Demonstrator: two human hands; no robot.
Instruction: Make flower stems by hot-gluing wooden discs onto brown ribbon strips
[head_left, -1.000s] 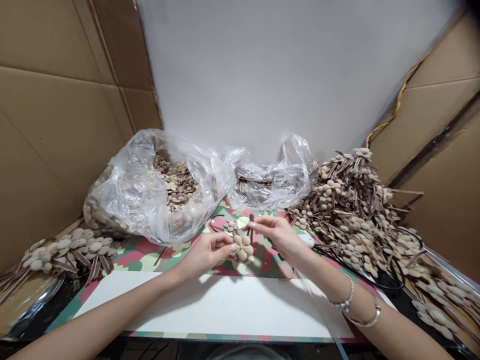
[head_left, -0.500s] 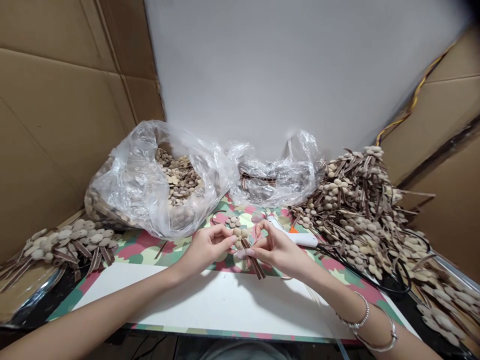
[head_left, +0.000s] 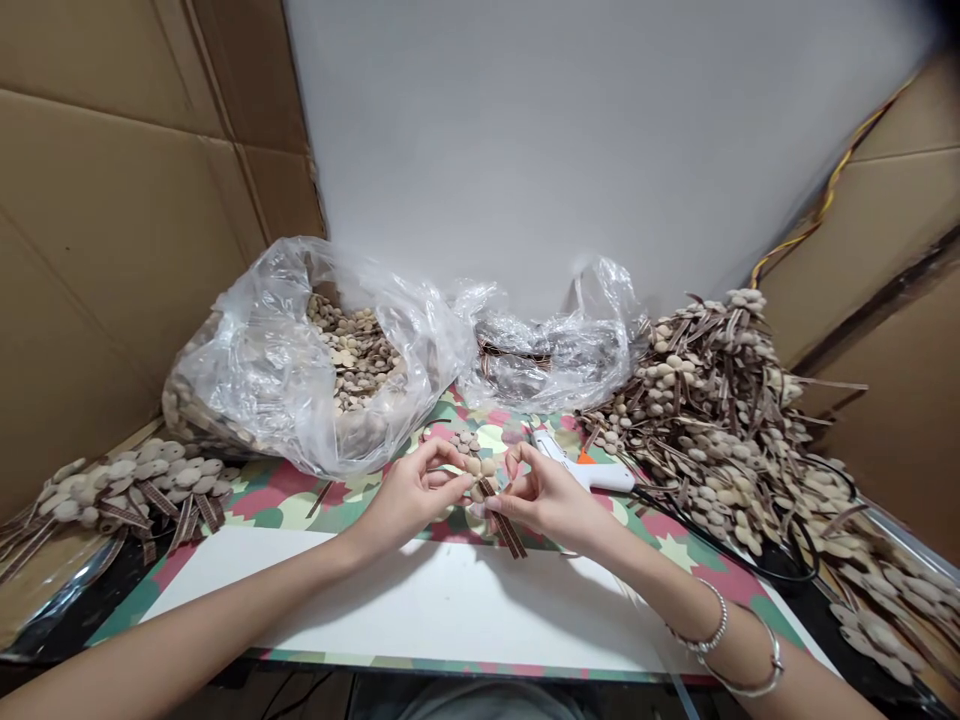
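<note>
Between my two hands is a small beige fabric flower [head_left: 480,468] with rounded padded petals. A brown ribbon [head_left: 510,530] with pale stitched edges hangs from it toward the lower right. My left hand [head_left: 420,490] pinches the flower's left side between thumb and forefinger. With thumb and fingers closed, my right hand [head_left: 544,495] grips the flower where the ribbon meets it. Just behind the hands lies another grey-beige flower [head_left: 465,441] on the camouflage-patterned mat [head_left: 360,508]. A white glue gun [head_left: 611,476] with an orange trigger rests right behind my right hand.
A clear plastic bag [head_left: 292,370] full of flower pieces stands at the back left. Beside it sits a second plastic bag [head_left: 600,345] of ribbons. Ribboned flowers [head_left: 705,440] are heaped on the right, with a smaller pile [head_left: 142,480] at left. White board [head_left: 315,590] lies in front.
Both hands stay nearly in place, still holding the flower and ribbon. The view has shifted very slightly; the piles and bags are unchanged.
</note>
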